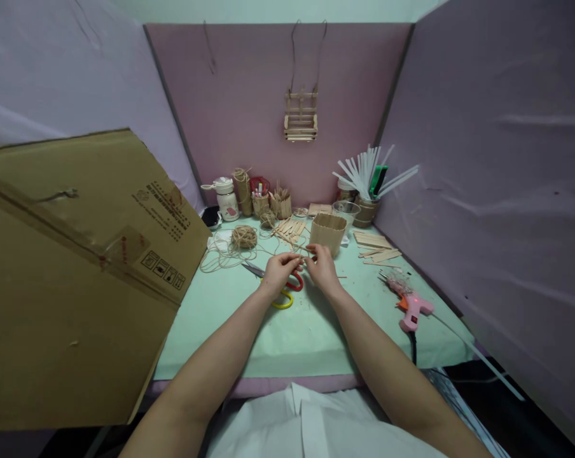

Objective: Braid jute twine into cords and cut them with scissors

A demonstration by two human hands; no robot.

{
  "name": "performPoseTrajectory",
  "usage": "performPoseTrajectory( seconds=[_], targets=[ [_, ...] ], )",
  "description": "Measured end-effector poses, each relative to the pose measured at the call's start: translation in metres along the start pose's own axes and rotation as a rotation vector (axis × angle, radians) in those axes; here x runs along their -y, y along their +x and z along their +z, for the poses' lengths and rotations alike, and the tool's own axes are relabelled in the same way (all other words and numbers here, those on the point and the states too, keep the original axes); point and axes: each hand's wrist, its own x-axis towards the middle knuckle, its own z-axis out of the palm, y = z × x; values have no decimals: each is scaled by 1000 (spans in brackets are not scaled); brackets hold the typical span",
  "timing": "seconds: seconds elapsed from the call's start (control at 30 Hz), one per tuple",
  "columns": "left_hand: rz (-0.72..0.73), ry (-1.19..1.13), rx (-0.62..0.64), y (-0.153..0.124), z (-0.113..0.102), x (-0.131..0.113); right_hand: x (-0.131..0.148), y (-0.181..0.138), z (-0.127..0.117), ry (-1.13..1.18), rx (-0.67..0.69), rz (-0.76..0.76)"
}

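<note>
My left hand (278, 270) and my right hand (322, 266) meet at the middle of the green table (292, 337), fingers pinched together on a thin strand of twine (304, 257) stretched between them. The strand trails left to loose loops and a twine ball (244, 236). Scissors with red and yellow handles (287, 289) lie flat under my left hand. Just behind my right hand stands a cup built of popsicle sticks (327, 232).
A large cardboard box (72, 267) fills the left side. A pink glue gun (410, 306) lies at the right, its cord running off the front edge. Loose sticks (376, 248), jars, a white bottle (227, 200) and a pot of white rods (366, 181) line the back.
</note>
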Motion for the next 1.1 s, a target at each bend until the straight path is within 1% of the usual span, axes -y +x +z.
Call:
performPoseTrajectory(
  seconds=[0.07, 0.1, 0.2, 0.3, 0.43, 0.5, 0.57, 0.63, 0.7, 0.77, 0.8, 0.9, 1.1],
  targets=[
    [9, 16, -80, 3, -2, 1, 8, -4, -2, 4, -10, -134],
    [22, 36, -106, 4, -3, 2, 12, -5, -3, 12, 8, -195],
    [91, 104, -127, 6, -5, 4, 21, -9, -5, 26, 81, -312],
    [130, 142, -126, 5, -5, 5, 24, -9, -6, 27, 109, -352],
    [139, 188, -108, 4, -5, 4, 25, -8, -8, 38, 116, -347],
    [139, 211, -86, 4, -5, 5, 25, -8, -8, 65, 95, -317],
    [132, 218, -56, 4, -5, 8, 25, -7, -8, 117, 58, -244],
    [129, 202, -14, 5, -5, 10, 23, -5, -7, 210, 40, -118],
    [136, 181, 22, 5, -4, 11, 21, -4, -5, 340, 52, 40],
    [142, 165, 28, 4, -3, 9, 20, -4, -3, 462, 69, 174],
    [138, 157, 19, 3, -2, 8, 20, -3, -3, 503, 76, 216],
    [100, 139, -18, 0, 1, 4, 20, -3, -3, 548, 93, 252],
    [82, 156, -63, -1, 1, 3, 24, -2, -5, 504, 50, 212]
  ],
)
